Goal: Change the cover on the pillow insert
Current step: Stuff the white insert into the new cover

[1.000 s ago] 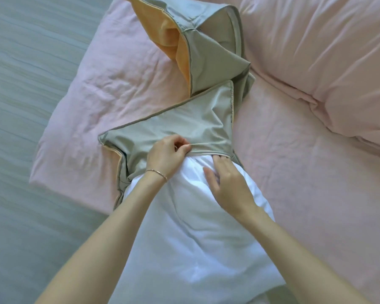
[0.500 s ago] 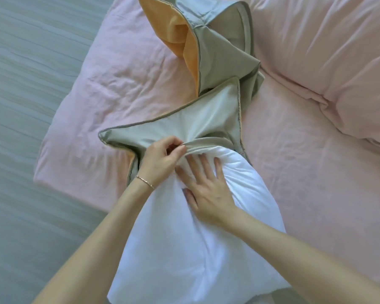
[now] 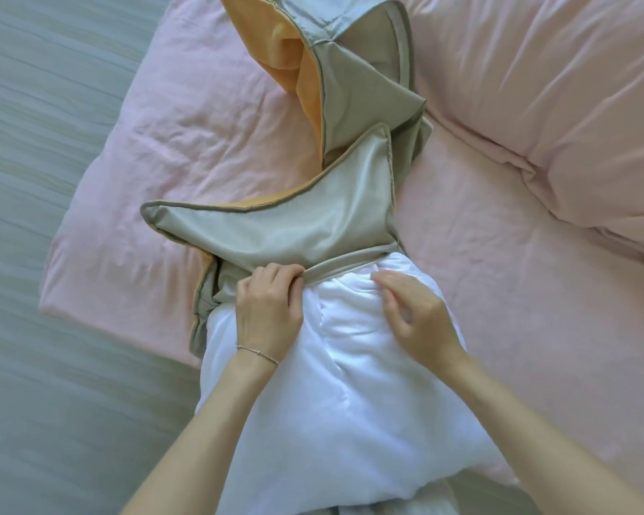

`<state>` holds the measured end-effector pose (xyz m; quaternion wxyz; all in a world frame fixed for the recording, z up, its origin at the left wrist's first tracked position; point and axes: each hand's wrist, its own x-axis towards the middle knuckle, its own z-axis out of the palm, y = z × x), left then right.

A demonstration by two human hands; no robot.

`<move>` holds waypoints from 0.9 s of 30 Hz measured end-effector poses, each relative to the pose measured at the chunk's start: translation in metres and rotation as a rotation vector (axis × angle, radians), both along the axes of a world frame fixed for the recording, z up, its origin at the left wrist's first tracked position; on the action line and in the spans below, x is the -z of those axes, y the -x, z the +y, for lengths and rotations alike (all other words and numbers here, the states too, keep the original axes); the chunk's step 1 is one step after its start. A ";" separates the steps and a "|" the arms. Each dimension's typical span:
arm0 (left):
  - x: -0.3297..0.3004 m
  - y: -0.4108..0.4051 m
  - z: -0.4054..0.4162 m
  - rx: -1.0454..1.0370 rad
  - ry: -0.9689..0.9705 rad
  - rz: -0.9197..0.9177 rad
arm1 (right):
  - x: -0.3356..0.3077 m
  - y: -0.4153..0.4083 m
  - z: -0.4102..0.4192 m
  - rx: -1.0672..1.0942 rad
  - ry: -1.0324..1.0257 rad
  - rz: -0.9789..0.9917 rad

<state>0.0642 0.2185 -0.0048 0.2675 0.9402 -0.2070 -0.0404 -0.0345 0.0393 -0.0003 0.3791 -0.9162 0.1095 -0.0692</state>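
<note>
Floor (image 3: 34,254) runs down the left side, grey-green with faint wavy streaks. Next to it, bed (image 3: 145,172) with pink sheet, its corner pointing toward me at lower left. Cover (image 3: 294,224), grey-green outside and orange inside, lies crumpled on the sheet; one pointed corner sticks out leftward, and the far part stands up folded, showing orange lining at top centre. Cover's open hem crosses the near end of the insert (image 3: 350,403), which is white, puffy, and runs from the hem down toward me; only its far end is inside the cover, most of it bare. My left hand (image 3: 268,310), thin bracelet (image 3: 257,353) at the wrist, lies on the insert's left shoulder with fingers curled, pinching the hem band between thumb and fingertips. My right hand (image 3: 413,314) is just right of it on top of the insert, fingers bent and bunched against the white fabric just below the hem; I cannot tell whether it grasps the fabric or only presses it. The two hands are near but not touching. Far right: a large pink pillow (image 3: 554,105) on the sheet, well apart from the cover's hem
</note>
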 end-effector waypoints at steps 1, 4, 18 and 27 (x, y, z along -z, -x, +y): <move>-0.001 0.001 -0.002 -0.008 -0.012 -0.014 | 0.002 0.001 -0.010 0.139 -0.004 0.010; -0.003 0.005 -0.009 -0.008 -0.049 -0.028 | 0.017 0.002 -0.033 0.391 -0.084 0.308; -0.032 -0.030 -0.055 0.317 0.060 -0.153 | -0.015 -0.015 0.006 0.085 -0.328 0.189; -0.072 -0.071 0.000 0.151 0.032 0.088 | -0.038 -0.021 0.043 -0.226 -0.091 0.006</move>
